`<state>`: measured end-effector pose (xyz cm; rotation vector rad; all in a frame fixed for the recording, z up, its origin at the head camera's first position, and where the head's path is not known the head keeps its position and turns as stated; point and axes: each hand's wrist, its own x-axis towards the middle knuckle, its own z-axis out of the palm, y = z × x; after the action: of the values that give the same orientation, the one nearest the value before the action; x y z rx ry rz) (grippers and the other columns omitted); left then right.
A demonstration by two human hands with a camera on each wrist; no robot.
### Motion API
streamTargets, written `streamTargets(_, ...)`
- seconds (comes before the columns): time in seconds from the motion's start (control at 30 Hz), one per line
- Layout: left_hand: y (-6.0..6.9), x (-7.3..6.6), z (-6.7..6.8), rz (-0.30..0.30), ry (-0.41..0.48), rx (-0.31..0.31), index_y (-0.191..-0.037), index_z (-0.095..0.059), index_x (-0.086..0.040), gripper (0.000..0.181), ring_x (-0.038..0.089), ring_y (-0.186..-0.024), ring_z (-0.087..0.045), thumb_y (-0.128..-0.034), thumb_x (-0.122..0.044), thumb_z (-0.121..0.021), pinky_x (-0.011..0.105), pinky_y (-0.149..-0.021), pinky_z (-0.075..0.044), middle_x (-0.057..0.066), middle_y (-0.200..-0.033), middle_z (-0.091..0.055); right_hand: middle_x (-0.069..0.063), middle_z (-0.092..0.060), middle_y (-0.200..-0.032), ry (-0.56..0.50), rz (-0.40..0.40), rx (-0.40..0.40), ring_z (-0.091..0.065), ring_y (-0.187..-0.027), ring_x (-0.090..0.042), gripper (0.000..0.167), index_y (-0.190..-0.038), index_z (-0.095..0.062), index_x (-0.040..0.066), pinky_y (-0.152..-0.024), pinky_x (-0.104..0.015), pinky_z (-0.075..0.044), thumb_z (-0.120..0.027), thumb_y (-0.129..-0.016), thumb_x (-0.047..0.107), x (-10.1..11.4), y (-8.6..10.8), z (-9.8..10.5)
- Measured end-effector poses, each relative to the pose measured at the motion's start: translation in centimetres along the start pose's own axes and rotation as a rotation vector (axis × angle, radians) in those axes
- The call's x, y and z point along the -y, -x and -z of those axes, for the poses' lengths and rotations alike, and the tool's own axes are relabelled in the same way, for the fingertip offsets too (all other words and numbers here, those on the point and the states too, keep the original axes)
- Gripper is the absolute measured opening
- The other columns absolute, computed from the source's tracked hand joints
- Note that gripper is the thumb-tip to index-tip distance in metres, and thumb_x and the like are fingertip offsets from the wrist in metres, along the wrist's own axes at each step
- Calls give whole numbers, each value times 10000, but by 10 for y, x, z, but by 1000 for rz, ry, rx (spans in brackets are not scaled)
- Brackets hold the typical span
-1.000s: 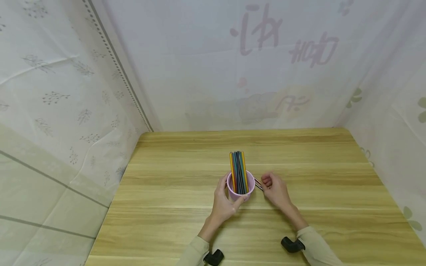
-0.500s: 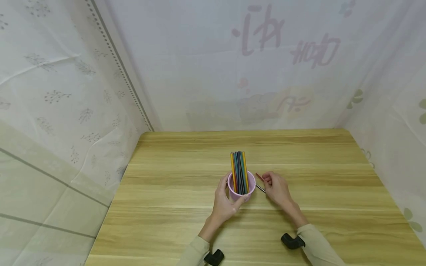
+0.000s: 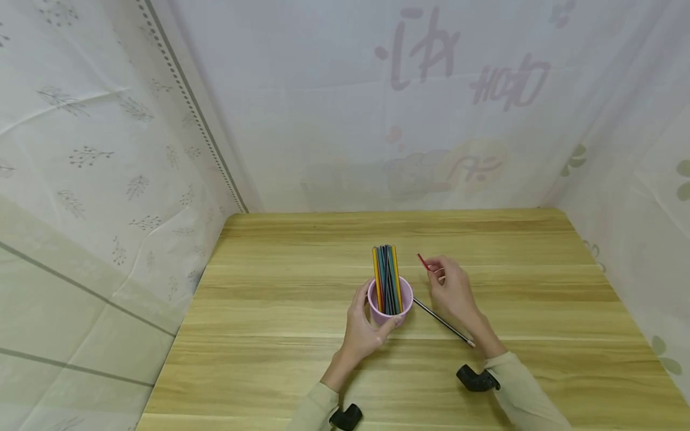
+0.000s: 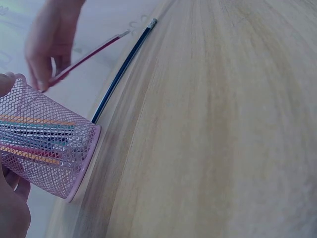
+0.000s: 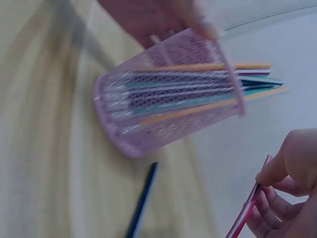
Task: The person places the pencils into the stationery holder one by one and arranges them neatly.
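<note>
A pink mesh pencil cup (image 3: 408, 293) stands on the table, with several pencils (image 3: 387, 275) in yellow, teal, red and dark colours upright inside it. My left hand (image 3: 362, 330) grips the cup from its left side, thumb across the near wall. To the right of the cup and above the table, my right hand (image 3: 451, 290) pinches a red pencil (image 4: 91, 53) between thumb and fingers; it is tilted and apart from the cup. A dark pencil (image 3: 444, 323) with a pale end lies on the table between the cup and my right wrist.
The wood-grain table (image 3: 280, 257) reaches back to a pale printed curtain (image 3: 323, 120). More patterned cloth (image 3: 97, 179) hangs at the left and right. Black wrist camera mounts (image 3: 477, 379) sit by both sleeves.
My right hand has lifted the red pencil up and away from the table. The dark pencil, partly covered by that hand before, now lies uncovered. The left hand and cup stay put.
</note>
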<state>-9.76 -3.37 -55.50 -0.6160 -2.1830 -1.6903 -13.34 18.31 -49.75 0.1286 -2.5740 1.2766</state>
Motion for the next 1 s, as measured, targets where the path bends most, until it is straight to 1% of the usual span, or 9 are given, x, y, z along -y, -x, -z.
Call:
streamTargets(0.2, -1, -2, 0, 14, -8, -7, -1480, -430, -33, 878, 325, -1253, -592, -743, -164, -889, 552, -1073, -495, 143, -1372, -571, -175, -687, -948, -46, 61, -46, -657, -810, -258, 228, -1120, -670, -42, -647, -147, -525, -627, -899, -80, 20, -10, 7)
streamTargets(0.37, -3, -5, -1, -1, -7, -14, -1453, -425, 60, 882, 408, -1224, -592, -715, -83, -886, 624, -1039, -483, 234, -1342, -568, -175, -693, -968, -76, 106, -89, -664, -817, -261, 242, -1137, -667, -43, -657, -132, -518, -638, -900, -81, 32, -16, 11)
streamTargets(0.47, -3, -6, -1, -6, -11, -18, -1444, -422, 91, 877, 438, -1209, -592, -712, -68, -879, 645, -1024, -481, 267, -1328, -566, -167, -692, -985, -82, 125, -110, -647, -825, -218, 242, -1146, -668, -32, -670, -107, -504, -642, -909, -70, 38, -18, 11)
streamTargets(0.53, -3, -5, 0, 9, -18, -13, -1457, -422, 65, 878, 412, -1226, -592, -722, -89, -878, 625, -1039, -485, 241, -1342, -567, -157, -691, -989, -95, 132, -124, -630, -833, -174, 233, -1145, -671, -26, -681, -90, -500, -650, -914, -54, 43, -19, 12)
streamTargets(0.63, -1, -4, 0, 38, -21, -1, -1486, -419, -12, 878, 349, -1266, -583, -748, -148, -874, 576, -1077, -484, 171, -1376, -564, -151, -692, -987, -124, 142, -143, -610, -845, -122, 221, -1136, -677, -24, -692, -74, -499, -664, -916, -38, 52, -22, 13)
streamTargets(0.77, 0, -1, 1, 60, -3, 12, -1501, -415, -82, 865, 300, -1296, -568, -775, -225, -864, 527, -1114, -472, 118, -1396, -555, -157, -699, -983, -174, 159, -158, -603, -856, -92, 217, -1133, -685, -26, -709, -73, -512, -668, -918, -33, 66, -25, 14)
streamTargets(0.87, -1, 0, 1, 65, 5, 15, -1505, -415, -94, 867, 288, -1292, -568, -777, -244, -862, 505, -1121, -472, 111, -1392, -554, -170, -697, -989, -204, 154, -175, -598, -864, -91, 215, -1133, -691, -27, -728, -80, -519, -666, -920, -43, 75, -27, 12)
streamTargets(0.9, -1, -1, 1, 66, 6, 14, -1501, -417, -67, 872, 311, -1285, -571, -769, -219, -865, 523, -1115, -472, 136, -1385, -556, -173, -696, -989, -212, 146, -182, -594, -864, -83, 212, -1131, -691, -31, -734, -80, -519, -663, -921, -50, 78, -27, 11)
streamTargets(1.0, -1, -2, 0, 68, 4, 14, -1499, -418, -51, 880, 318, -1281, -573, -756, -188, -870, 520, -1116, -472, 143, -1381, -557, -211, -684, -995, -268, 126, -203, -603, -881, -119, 222, -1129, -675, -71, -753, -91, -527, -643, -911, -99, 84, -29, 9)
